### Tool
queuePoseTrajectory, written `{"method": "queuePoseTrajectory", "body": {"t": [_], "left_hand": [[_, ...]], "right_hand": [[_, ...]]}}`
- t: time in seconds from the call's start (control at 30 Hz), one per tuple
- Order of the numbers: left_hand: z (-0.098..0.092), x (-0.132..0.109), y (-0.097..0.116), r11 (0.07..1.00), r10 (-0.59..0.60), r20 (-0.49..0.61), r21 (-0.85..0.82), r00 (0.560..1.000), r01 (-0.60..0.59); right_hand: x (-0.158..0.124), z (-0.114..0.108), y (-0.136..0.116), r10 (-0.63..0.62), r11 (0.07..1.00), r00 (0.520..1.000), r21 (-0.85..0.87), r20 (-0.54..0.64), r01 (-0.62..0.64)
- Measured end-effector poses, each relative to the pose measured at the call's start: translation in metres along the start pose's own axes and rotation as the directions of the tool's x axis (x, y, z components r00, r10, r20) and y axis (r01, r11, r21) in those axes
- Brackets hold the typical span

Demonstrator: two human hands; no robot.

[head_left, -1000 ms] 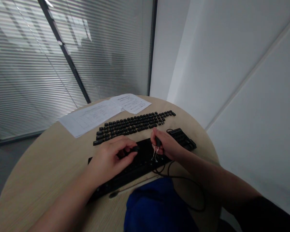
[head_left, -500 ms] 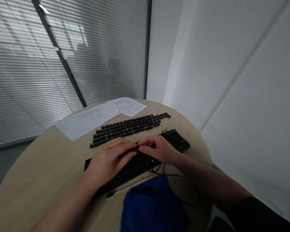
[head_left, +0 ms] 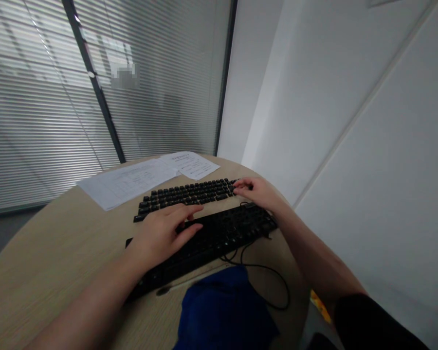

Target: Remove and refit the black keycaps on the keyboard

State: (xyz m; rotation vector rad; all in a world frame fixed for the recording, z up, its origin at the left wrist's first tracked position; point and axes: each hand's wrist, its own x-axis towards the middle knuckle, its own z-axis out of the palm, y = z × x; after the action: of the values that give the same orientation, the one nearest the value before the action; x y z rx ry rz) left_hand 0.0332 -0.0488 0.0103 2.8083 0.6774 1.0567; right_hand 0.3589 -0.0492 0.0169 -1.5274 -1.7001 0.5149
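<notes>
A black keyboard base [head_left: 219, 231] lies at a slant on the table, its key bed largely bare of caps. My left hand [head_left: 164, 228] rests over its left part, thumb and fingers apart with nothing between them. Just behind the base, loose black keycaps [head_left: 190, 192] are laid out in rows. At the right end of these rows is my right hand [head_left: 258, 192], fingers bent and thumb a little apart from them. It covers some of the keycaps there, and no held thing shows in it.
Printed paper sheets [head_left: 131, 180] lie at the back of the round wooden table [head_left: 58, 257]. A blue cloth [head_left: 222, 306], a looped black cable [head_left: 286, 291] and a thin stick with a dark tip [head_left: 164, 290] are in front. A white wall [head_left: 350, 87] stands close on the right.
My right hand has left the keyboard base and moved right and back to the keycap rows. My left hand stays over the base, its thumb and fingers now farther from the middle.
</notes>
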Motion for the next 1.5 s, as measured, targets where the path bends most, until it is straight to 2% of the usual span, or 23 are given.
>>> {"method": "queuePoseTrajectory", "body": {"t": [0.03, 0.1, 0.23, 0.33, 0.47, 0.7, 0.93, 1.23, 1.37, 1.5], "left_hand": [[-0.001, 0.0, -0.004, 1.0, -0.007, 0.013, 0.007, 1.0, 0.006], [-0.002, 0.001, -0.01, 1.0, -0.01, 0.041, 0.007, 0.999, 0.01], [0.0, 0.002, -0.015, 1.0, -0.017, 0.106, 0.008, 0.994, 0.017], [0.001, 0.003, -0.014, 1.0, -0.019, 0.138, -0.003, 0.99, 0.019], [0.001, 0.003, -0.017, 0.999, -0.019, 0.155, -0.034, 0.988, 0.025], [-0.002, 0.002, -0.028, 0.997, -0.06, 0.154, -0.044, 0.986, 0.068], [0.0, 0.001, -0.031, 0.993, -0.09, 0.185, -0.053, 0.979, 0.101], [0.002, 0.002, -0.034, 0.994, -0.102, 0.179, -0.026, 0.979, 0.108], [0.003, 0.002, -0.039, 0.993, -0.112, 0.176, -0.021, 0.978, 0.118], [0.005, 0.003, -0.042, 0.989, -0.142, 0.197, -0.01, 0.97, 0.147]], "right_hand": [[0.012, -0.01, 0.014, 0.046, 0.993, 0.998, -0.107, -0.033, -0.049], [0.031, -0.024, 0.045, 0.094, 0.98, 0.994, -0.172, -0.056, -0.102], [0.048, -0.028, 0.093, 0.148, 0.963, 0.989, -0.228, 0.005, -0.143], [0.051, -0.02, 0.113, 0.149, 0.961, 0.988, -0.244, 0.047, -0.133], [0.055, -0.012, 0.127, 0.132, 0.962, 0.989, -0.249, 0.074, -0.109], [0.058, -0.008, 0.139, 0.095, 0.966, 0.994, -0.248, 0.059, -0.077], [0.058, -0.007, 0.147, 0.058, 0.972, 0.997, -0.231, 0.043, -0.046], [0.058, -0.007, 0.144, 0.018, 0.979, 1.0, -0.203, 0.007, -0.016], [0.051, -0.018, 0.135, -0.017, 0.987, 0.991, -0.163, -0.133, -0.004], [0.04, -0.041, 0.119, -0.013, 0.997, 0.924, -0.074, -0.381, -0.017]]}}
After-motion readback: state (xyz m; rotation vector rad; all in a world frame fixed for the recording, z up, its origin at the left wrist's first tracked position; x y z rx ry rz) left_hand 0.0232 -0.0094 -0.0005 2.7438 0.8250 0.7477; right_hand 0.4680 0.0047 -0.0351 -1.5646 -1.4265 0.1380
